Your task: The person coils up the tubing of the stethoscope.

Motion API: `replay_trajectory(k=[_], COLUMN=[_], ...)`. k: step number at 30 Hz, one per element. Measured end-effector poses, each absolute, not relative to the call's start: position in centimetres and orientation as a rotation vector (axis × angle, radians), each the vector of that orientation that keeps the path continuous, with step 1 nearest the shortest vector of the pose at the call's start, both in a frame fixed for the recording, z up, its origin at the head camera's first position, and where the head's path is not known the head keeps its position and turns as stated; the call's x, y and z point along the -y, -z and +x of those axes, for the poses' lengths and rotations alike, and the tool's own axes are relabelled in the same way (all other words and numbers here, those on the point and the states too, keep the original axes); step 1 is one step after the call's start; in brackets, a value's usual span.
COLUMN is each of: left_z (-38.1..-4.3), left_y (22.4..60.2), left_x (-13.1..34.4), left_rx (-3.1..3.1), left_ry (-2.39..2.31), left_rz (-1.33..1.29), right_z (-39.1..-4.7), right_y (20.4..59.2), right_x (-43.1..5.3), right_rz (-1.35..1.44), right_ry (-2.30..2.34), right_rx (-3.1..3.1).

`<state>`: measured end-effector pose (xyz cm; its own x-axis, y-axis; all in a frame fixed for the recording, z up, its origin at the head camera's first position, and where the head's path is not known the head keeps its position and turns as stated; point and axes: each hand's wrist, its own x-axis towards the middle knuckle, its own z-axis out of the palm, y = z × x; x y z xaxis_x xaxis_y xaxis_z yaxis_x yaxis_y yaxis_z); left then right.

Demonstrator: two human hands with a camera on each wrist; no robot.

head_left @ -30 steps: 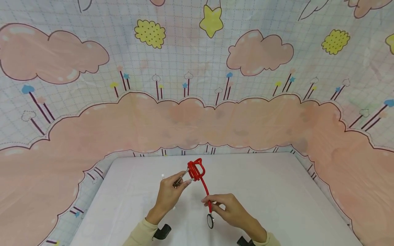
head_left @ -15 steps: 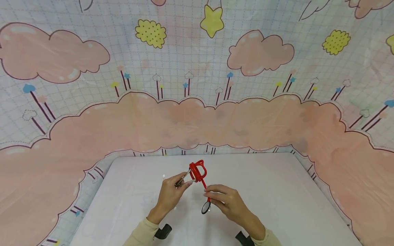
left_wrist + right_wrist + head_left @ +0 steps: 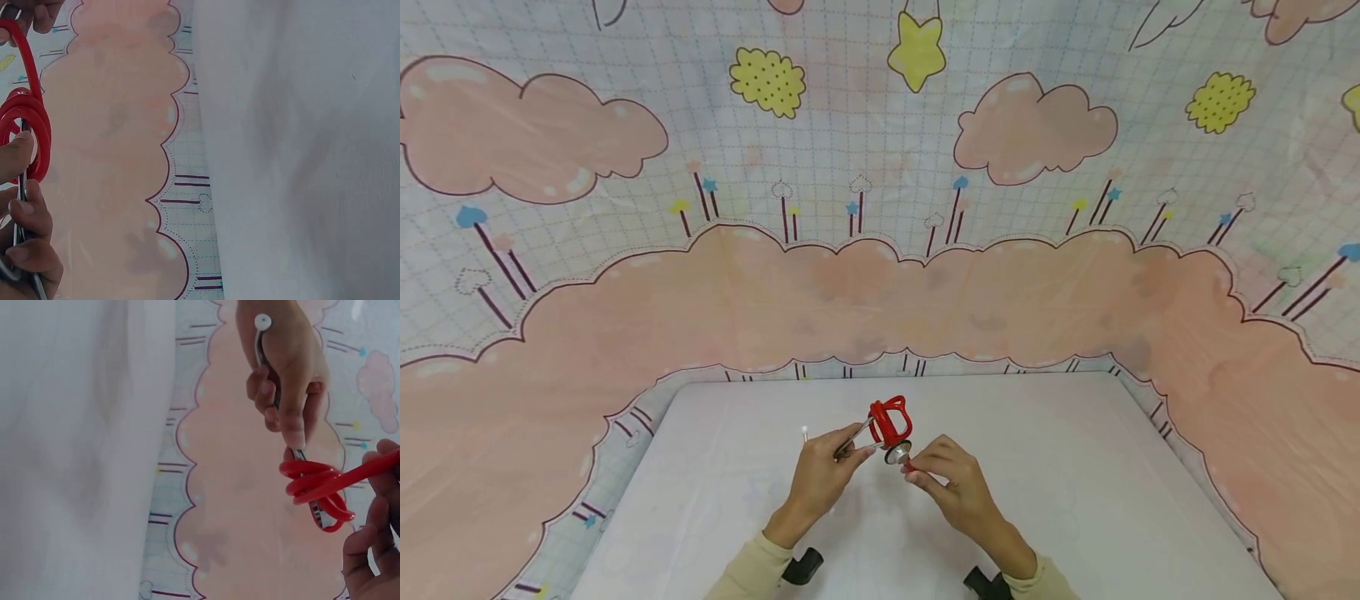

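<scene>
A stethoscope with red tubing is held between the two hands above the white table. Its tubing is wound in a coil [image 3: 887, 422] round the metal ear tubes [image 3: 317, 515]. My left hand [image 3: 820, 477] grips these ear tubes below the coil; a white eartip [image 3: 263, 323] sticks out behind that hand in the right wrist view. With thumb and fingers, my right hand [image 3: 953, 479] pinches the short end of tubing beside the round chestpiece [image 3: 898, 452]. The chestpiece sits close against the lower end of the coil in the head view.
The white table [image 3: 1075, 467] spreads under both hands. Behind it hangs a patterned cloth backdrop [image 3: 865, 300] with peach clouds. Black wrist camera mounts [image 3: 803, 567] show at both sleeves.
My right hand has moved up towards the coil, bringing the chestpiece from hanging low to beside the windings and turning it over. My left hand has shifted slightly right, still gripping the ear tubes.
</scene>
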<state>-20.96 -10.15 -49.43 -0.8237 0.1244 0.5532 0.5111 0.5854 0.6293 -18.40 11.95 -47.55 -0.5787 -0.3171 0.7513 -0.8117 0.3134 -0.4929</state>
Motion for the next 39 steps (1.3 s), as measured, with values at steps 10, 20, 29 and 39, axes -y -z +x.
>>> replay_trajectory(k=[10, 20, 29, 39], left_z=[-20.7, -20.3, -20.5, -20.3], left_y=[49.3, 49.4, 50.0, 50.2], left_x=[9.6, 9.1, 8.9, 8.7], left_rx=[2.329, 2.334, 2.297, 2.288], left_ry=[1.035, 0.957, 0.919, 0.894], left_rz=[-0.52, -0.538, -0.583, -0.645], right_z=[-18.1, -18.7, -18.9, -19.0], right_y=[47.8, 48.8, 48.9, 48.7], right_x=[-11.5, -11.8, -11.8, -11.5], right_rz=[0.766, 0.679, 0.591, 0.339], right_ry=[-1.362, -1.423, -1.496, -1.649], right_rx=[2.126, 2.172, 2.278, 2.367])
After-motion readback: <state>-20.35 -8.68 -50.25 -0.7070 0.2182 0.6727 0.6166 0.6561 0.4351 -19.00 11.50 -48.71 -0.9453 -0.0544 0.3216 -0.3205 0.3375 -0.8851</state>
